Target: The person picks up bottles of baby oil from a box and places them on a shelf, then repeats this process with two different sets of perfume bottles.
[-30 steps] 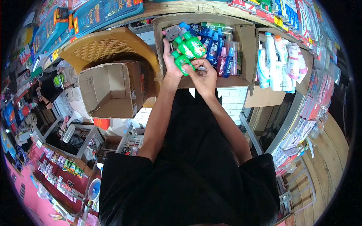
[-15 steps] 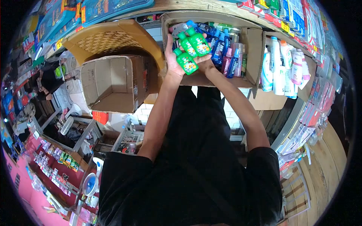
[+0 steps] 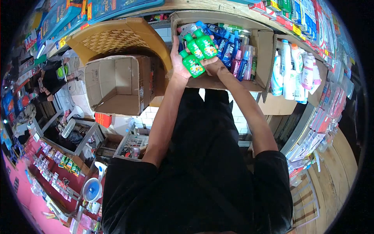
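Three small green bottles (image 3: 193, 66) with cartoon-figure labels lie together across my two hands, above an open cardboard box (image 3: 262, 50). My left hand (image 3: 179, 66) cradles them from the left, its thumb up along the side and its palm beneath. From the right, my right hand (image 3: 212, 65) supports the bottles, its fingers partly hidden under them. Just right of my hands, the box holds several blue spray bottles (image 3: 228, 48) and a pink bottle (image 3: 236, 63). Some of the box's contents are hidden behind the green bottles.
Left of the box, an empty-looking carton (image 3: 115, 99) sits on a tan woven-back plastic chair (image 3: 113, 27). White and pink bottles (image 3: 289, 74) stand in another carton on the right. Boxed goods (image 3: 292, 19) line the shelf edge at upper right.
The view has shifted slightly. My hands still hold the green bottles in nearly the same place above the box.
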A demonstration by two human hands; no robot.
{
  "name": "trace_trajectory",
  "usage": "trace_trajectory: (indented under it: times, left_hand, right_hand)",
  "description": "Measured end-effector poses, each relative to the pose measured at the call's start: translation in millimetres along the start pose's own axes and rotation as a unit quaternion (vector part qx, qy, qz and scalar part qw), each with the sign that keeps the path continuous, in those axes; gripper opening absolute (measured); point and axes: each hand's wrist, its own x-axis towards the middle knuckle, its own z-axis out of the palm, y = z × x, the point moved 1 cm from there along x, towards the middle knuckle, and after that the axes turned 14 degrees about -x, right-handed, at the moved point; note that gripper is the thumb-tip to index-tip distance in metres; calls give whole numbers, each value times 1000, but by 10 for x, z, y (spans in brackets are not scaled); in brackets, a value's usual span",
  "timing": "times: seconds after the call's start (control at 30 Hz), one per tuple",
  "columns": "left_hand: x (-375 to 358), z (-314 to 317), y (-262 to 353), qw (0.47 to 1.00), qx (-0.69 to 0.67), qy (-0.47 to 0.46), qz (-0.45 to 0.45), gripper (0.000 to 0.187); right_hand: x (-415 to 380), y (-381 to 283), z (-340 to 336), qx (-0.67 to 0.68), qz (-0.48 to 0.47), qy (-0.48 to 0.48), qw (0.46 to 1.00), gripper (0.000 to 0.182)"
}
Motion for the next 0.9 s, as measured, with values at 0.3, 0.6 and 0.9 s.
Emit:
trace_trajectory:
  times: [0.3,0.6,0.9]
  left_hand:
    - [-44,29,17,999,-1,-36,-22,95]
    - [-54,-21,-4,997,74,9,-2,91]
    - [-32,-74,-140,996,62,69,-9,86]
  right_hand:
    - [-602,32,-581,444,251,253,822,26]
    - [-1054,-80,-779,672,427,388,464,34]
    - [-1099,-429,-1620,456,366,519,624,41]
